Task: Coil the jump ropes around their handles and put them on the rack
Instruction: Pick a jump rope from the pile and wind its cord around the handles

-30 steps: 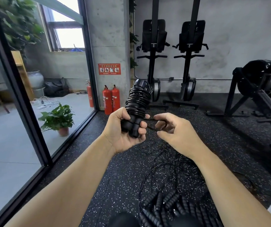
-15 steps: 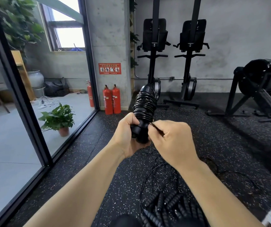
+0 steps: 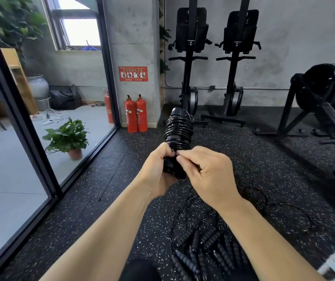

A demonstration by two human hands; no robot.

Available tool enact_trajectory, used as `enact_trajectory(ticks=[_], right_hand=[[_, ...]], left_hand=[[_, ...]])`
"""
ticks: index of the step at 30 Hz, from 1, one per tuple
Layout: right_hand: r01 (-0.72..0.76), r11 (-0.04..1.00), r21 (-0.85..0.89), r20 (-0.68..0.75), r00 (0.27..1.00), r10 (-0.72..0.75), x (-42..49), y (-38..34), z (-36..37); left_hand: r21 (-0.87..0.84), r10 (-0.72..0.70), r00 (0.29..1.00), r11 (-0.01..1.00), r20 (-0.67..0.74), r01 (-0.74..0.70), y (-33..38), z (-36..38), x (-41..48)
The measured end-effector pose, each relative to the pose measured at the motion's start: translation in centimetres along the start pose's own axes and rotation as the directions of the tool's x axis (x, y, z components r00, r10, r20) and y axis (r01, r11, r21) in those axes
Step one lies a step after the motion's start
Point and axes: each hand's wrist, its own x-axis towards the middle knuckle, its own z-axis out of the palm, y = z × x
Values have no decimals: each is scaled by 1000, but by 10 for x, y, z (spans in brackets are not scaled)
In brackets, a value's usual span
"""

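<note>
Black jump rope (image 3: 179, 129), coiled above the left hand (image 3: 156, 171) gripping its handles (image 3: 171, 170), is pinched at its tail by the right hand (image 3: 209, 173); unwinding is judged likely if the tail is released untucked.

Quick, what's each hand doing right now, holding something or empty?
Left hand: closed, gripping the bottom of the coiled jump rope.
Right hand: closed, fingertips pinching the rope's cord against that bundle.
</note>
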Motion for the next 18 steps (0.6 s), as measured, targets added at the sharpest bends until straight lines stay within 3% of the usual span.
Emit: enact_trajectory(ticks=[5, 10, 18], right_hand=[[-155, 986, 59, 17, 988, 154, -11, 13, 13], [-350, 922, 167, 51, 937, 346, -22, 28, 39], [-484, 863, 144, 103, 875, 474, -35, 48, 79]], left_hand=[[-54, -50, 997, 997, 61, 53, -14, -11, 15], [-109, -45, 999, 993, -5, 44, -31, -25, 35], [-149, -97, 993, 985, -72, 86, -48, -61, 61]])
